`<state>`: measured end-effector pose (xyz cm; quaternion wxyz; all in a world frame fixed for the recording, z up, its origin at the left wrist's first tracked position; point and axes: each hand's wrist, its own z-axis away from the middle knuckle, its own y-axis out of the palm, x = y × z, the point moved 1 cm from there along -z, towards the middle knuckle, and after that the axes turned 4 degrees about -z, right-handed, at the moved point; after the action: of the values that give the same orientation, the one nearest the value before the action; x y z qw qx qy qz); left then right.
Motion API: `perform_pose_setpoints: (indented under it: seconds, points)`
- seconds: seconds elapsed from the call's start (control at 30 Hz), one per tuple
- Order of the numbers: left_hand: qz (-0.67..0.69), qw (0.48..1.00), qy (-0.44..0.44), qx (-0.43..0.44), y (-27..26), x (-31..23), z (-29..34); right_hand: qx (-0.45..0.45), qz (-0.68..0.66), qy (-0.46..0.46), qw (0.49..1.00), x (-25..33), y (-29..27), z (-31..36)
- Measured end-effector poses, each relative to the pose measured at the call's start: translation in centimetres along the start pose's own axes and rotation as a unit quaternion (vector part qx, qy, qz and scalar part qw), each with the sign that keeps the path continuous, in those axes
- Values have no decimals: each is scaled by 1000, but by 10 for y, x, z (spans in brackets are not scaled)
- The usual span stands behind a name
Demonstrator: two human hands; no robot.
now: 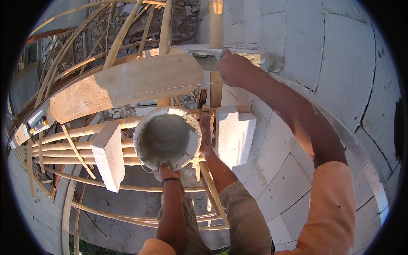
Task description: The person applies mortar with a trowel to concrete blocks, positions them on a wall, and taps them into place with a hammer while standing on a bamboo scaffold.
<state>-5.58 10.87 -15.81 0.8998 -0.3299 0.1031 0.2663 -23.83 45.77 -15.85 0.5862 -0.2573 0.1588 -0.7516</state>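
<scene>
A round bucket (195, 148) with a smeared, pale rim holds wet grey mortar (165, 138). My left hand (167, 173) is closed on the bucket's near rim, a dark band around the wrist. Farther off to the right, my right hand (233, 70) is closed in a fist at the top edge of the block wall (297, 51). Whatever it grips is hidden by the fingers. Lumpy mortar (267, 61) lies along that edge beside the hand, and a grey patch shows to the hand's left.
Bamboo poles (85, 153) form scaffolding under me, with my bare foot (207, 136) beside the bucket. Pale blocks stand on either side: one left (108, 155), a stepped one right (233, 134). A wooden board (127, 83) spans the far side. Rubble (187, 25) lies beyond.
</scene>
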Motion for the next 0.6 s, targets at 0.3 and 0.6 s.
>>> perform_pose_setpoints:
  seconds: [0.3,0.6]
  points:
    - [-8,999,-2,34,-6,14,-21,-69,-59,116,989,-112,-35,-10]
    - [3,999,-9,32,5,0,2,60,54,279,957,-208,-40,67]
